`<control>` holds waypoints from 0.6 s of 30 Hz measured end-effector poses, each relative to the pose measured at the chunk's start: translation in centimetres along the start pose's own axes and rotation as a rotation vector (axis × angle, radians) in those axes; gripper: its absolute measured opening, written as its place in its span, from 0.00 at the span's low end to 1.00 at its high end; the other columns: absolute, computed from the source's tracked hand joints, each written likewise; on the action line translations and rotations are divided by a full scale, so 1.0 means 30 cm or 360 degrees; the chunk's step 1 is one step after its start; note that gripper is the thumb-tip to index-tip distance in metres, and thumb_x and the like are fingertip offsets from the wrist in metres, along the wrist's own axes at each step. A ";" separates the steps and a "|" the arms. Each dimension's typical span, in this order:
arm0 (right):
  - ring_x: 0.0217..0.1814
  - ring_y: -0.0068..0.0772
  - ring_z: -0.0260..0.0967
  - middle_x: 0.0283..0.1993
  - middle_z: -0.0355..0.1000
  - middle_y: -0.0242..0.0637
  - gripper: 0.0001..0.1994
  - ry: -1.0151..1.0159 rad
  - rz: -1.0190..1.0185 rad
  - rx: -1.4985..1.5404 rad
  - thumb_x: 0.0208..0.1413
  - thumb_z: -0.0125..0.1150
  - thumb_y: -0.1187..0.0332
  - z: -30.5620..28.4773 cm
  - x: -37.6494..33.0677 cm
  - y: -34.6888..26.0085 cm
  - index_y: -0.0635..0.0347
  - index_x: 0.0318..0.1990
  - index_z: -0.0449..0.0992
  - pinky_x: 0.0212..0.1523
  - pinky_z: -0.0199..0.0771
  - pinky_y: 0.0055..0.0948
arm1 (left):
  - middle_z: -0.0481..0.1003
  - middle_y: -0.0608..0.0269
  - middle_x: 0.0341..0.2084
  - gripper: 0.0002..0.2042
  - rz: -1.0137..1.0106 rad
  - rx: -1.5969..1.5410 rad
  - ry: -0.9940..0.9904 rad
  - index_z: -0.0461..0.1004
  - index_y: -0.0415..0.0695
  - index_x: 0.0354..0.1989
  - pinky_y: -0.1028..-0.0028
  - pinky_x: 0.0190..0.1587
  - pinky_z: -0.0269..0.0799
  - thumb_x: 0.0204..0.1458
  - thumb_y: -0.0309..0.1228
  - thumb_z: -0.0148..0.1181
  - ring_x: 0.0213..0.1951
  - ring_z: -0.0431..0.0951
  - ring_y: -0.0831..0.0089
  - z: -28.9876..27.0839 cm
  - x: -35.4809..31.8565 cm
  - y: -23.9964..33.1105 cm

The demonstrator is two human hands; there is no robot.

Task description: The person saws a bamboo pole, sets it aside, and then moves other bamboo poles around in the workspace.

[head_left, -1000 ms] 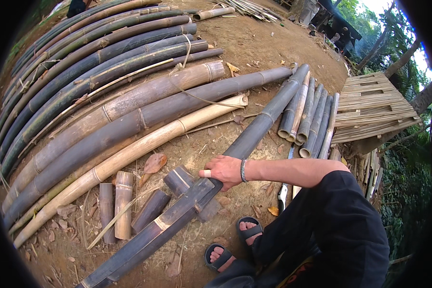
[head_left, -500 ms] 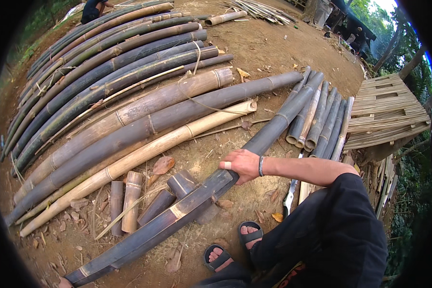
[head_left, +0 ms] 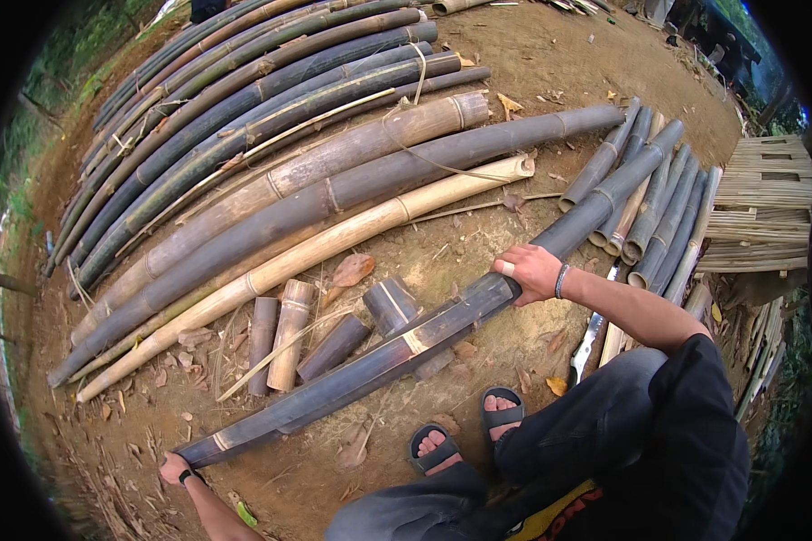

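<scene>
The long dark bamboo (head_left: 352, 377) runs from 8 o'clock up to the right hand (head_left: 530, 273) at 3 o'clock, crossing over a short dark log (head_left: 390, 305). I can't tell if the thick pole (head_left: 615, 187) going on to 2 o'clock is part of it. The right fingers are wrapped around the bamboo. The left hand (head_left: 173, 467) is at its 8 o'clock tip, but its fingers are too hidden to tell. The bamboo looks stiff, hard and a bit heavy, maybe slippery on its smooth skin, so holding both ends seems best
</scene>
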State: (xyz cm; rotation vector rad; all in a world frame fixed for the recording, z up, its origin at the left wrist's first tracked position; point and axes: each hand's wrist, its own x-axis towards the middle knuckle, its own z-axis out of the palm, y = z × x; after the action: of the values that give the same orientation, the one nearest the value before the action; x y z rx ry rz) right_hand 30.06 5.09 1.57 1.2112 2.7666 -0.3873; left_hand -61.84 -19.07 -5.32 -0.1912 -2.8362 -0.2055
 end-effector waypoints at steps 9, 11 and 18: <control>0.57 0.49 0.69 0.52 0.72 0.44 0.43 -0.0077 0.0064 0.0220 0.37 0.75 0.41 -0.058 -0.013 0.023 0.53 0.60 0.67 0.59 0.67 0.45 | 0.80 0.38 0.41 0.28 -0.0039 0.0044 -0.0061 0.81 0.30 0.40 0.54 0.52 0.73 0.51 0.50 0.63 0.46 0.80 0.46 -0.005 -0.012 0.026; 0.61 0.49 0.68 0.57 0.72 0.45 0.38 -0.0244 0.0112 0.0383 0.50 0.66 0.39 -0.101 -0.009 0.020 0.52 0.64 0.68 0.62 0.64 0.45 | 0.80 0.38 0.41 0.27 -0.0047 0.0046 -0.0082 0.81 0.30 0.41 0.53 0.52 0.73 0.52 0.50 0.63 0.46 0.80 0.45 -0.017 -0.024 0.034; 0.53 0.47 0.72 0.45 0.75 0.43 0.21 0.0240 0.0400 0.0378 0.67 0.48 0.49 0.013 -0.022 -0.072 0.49 0.58 0.74 0.57 0.65 0.46 | 0.80 0.38 0.40 0.27 -0.0017 -0.0003 -0.0088 0.80 0.29 0.40 0.54 0.51 0.75 0.52 0.49 0.63 0.46 0.80 0.46 -0.057 -0.078 0.072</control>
State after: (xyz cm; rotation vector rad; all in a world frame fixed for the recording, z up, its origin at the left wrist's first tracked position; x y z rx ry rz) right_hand 28.93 3.12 1.75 1.6860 2.6978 -0.6369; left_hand -58.84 -17.49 -4.13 -0.1848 -2.8928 -0.2084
